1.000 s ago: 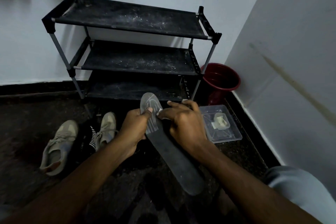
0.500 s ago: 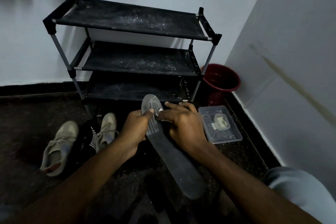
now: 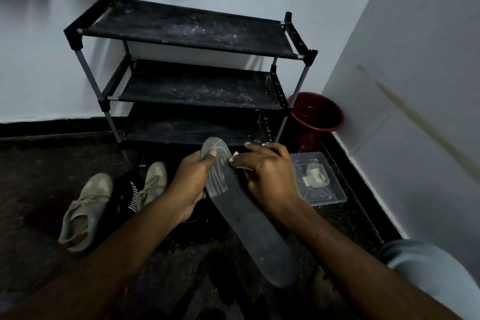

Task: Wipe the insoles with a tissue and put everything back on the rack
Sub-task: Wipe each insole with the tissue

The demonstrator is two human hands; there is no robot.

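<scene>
A long dark insole [image 3: 249,218] with pale line markings at its far end lies slanted in front of me. My left hand [image 3: 191,184] grips its far end, thumb on top. My right hand [image 3: 267,176] pinches a small white tissue [image 3: 235,156] against the insole's right edge. The black three-shelf shoe rack [image 3: 192,34] stands against the wall behind, its shelves dusty and bare. Two beige sneakers [image 3: 85,208] lie on the dark floor at left with a dark striped sock [image 3: 131,196] between them.
A dark red bucket [image 3: 318,118] stands right of the rack in the corner. A clear plastic box [image 3: 335,189] holding a tape-like roll sits on the floor by my right hand. White walls close in behind and at right. My knee [image 3: 436,275] shows at bottom right.
My right hand with the tissue has shifted slightly along the insole's far end, toward its right edge. The left hand keeps its hold.
</scene>
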